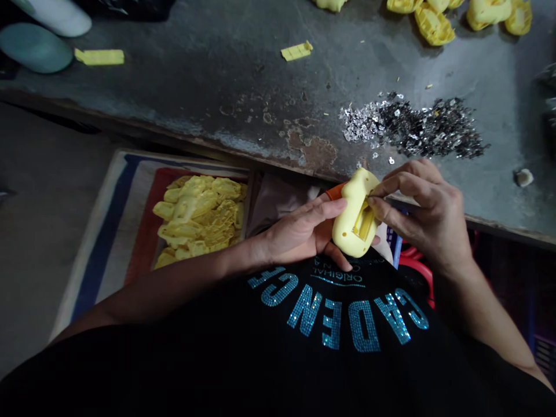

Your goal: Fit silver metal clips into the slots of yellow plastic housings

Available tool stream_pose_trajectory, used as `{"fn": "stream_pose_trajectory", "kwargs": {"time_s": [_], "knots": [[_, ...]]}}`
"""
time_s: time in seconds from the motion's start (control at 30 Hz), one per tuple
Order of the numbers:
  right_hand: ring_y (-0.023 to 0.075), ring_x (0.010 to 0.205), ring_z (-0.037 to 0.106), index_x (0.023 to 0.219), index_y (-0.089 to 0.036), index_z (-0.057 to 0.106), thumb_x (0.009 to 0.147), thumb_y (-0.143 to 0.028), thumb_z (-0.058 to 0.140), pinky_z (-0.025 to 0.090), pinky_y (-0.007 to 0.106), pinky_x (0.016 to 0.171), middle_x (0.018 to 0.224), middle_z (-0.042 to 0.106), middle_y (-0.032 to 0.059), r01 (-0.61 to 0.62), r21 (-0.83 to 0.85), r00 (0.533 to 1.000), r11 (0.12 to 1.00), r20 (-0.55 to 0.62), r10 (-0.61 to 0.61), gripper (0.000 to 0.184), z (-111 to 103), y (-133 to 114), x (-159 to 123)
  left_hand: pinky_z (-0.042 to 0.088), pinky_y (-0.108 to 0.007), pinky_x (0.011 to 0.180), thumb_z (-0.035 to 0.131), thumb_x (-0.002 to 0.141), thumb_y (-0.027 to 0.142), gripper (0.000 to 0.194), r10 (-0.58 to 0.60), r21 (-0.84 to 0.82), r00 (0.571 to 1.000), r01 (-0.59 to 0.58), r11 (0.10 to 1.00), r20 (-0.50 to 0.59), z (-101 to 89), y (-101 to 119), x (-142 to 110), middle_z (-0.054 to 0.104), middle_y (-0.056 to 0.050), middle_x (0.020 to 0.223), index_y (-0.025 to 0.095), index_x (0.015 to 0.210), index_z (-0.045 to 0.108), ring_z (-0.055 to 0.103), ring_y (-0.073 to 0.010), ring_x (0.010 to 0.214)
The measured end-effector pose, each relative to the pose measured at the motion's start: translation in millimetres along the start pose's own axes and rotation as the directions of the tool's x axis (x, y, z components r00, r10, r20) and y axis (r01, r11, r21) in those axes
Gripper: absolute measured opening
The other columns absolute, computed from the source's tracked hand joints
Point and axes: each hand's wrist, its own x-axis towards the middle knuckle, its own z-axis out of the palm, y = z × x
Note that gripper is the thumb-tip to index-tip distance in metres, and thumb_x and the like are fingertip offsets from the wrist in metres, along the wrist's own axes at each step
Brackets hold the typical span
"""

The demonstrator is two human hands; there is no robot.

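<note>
My left hand (299, 231) grips a rounded yellow plastic shell (351, 223) in front of my chest, just below the table edge. My right hand (423, 208) pinches at a flat yellow insert (364, 223) set in the shell's slot, thumb and forefinger pressed together on it. Whether a small metal piece sits between those fingertips is too small to tell. A pile of small shiny metal parts (412, 127) lies on the grey table (217, 87) just beyond my right hand.
A box (130, 191) at lower left holds several yellow plastic pieces (200, 214). More yellow shells (434, 23) lie at the table's far right. Two flat yellow strips (296, 51) (99, 56) and a teal oval object (35, 46) rest on the far side. A red stool edge (417, 266) shows under my right wrist.
</note>
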Motion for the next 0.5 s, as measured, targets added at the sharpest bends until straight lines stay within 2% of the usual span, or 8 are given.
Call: {"fn": "stream_pose_trajectory", "kwargs": {"time_s": [0.07, 0.17, 0.27, 0.37, 0.5], "knots": [[0.0259, 0.090, 0.074, 0.103, -0.029, 0.079, 0.104, -0.024, 0.081, 0.055, 0.046, 0.083, 0.097, 0.078, 0.0041, -0.005, -0.001, 0.999, 1.000, -0.038, 0.005, 0.006, 1, -3, -4, 0.078, -0.040, 0.072, 0.074, 0.109, 0.052, 0.063, -0.013, -0.023, 1.000, 0.013, 1.000, -0.003, -1.5, 0, 0, 0.083, -0.016, 0.132, 0.023, 0.163, 0.059, 0.086, -0.0394, 0.121], [0.0258, 0.094, 0.077, 0.117, -0.033, 0.082, 0.104, -0.018, 0.081, 0.056, 0.045, 0.082, 0.106, 0.081, 0.0042, -0.005, -0.028, 0.995, 1.000, -0.100, 0.002, 0.020, 2, -9, -12, 0.077, -0.039, 0.073, 0.071, 0.110, 0.055, 0.066, -0.037, -0.037, 0.999, 0.037, 0.999, 0.006, -2.7, 0, 0, 0.082, -0.019, 0.137, 0.021, 0.166, 0.056, 0.086, -0.0403, 0.122], [0.0266, 0.092, 0.076, 0.126, -0.037, 0.081, 0.104, -0.014, 0.080, 0.053, 0.047, 0.082, 0.109, 0.083, 0.0046, 0.024, -0.152, 0.987, 0.988, -0.152, -0.047, 0.032, 3, -12, -20, 0.077, -0.037, 0.072, 0.069, 0.110, 0.056, 0.073, -0.047, -0.052, 0.998, 0.048, 0.997, 0.029, -2.6, 1, 0, 0.082, -0.021, 0.140, 0.021, 0.171, 0.052, 0.086, -0.0400, 0.121], [0.0258, 0.088, 0.071, 0.130, -0.037, 0.080, 0.104, -0.012, 0.079, 0.047, 0.047, 0.081, 0.112, 0.085, 0.0045, 0.085, -0.259, 0.981, 0.962, -0.146, -0.126, 0.036, 5, -12, -25, 0.076, -0.035, 0.070, 0.068, 0.111, 0.055, 0.075, -0.051, -0.058, 0.998, 0.054, 0.997, 0.047, -2.1, 1, 0, 0.082, -0.021, 0.140, 0.022, 0.176, 0.047, 0.087, -0.0392, 0.118], [0.0267, 0.090, 0.069, 0.138, -0.034, 0.080, 0.102, -0.008, 0.078, 0.042, 0.047, 0.082, 0.116, 0.086, 0.0069, 0.150, -0.265, 0.972, 0.952, -0.138, -0.191, 0.045, 8, -10, -28, 0.076, -0.035, 0.069, 0.069, 0.110, 0.057, 0.081, -0.046, -0.044, 0.997, 0.049, 0.998, 0.057, -2.5, 0, 0, 0.083, -0.021, 0.136, 0.020, 0.178, 0.045, 0.088, -0.0387, 0.115]]}}
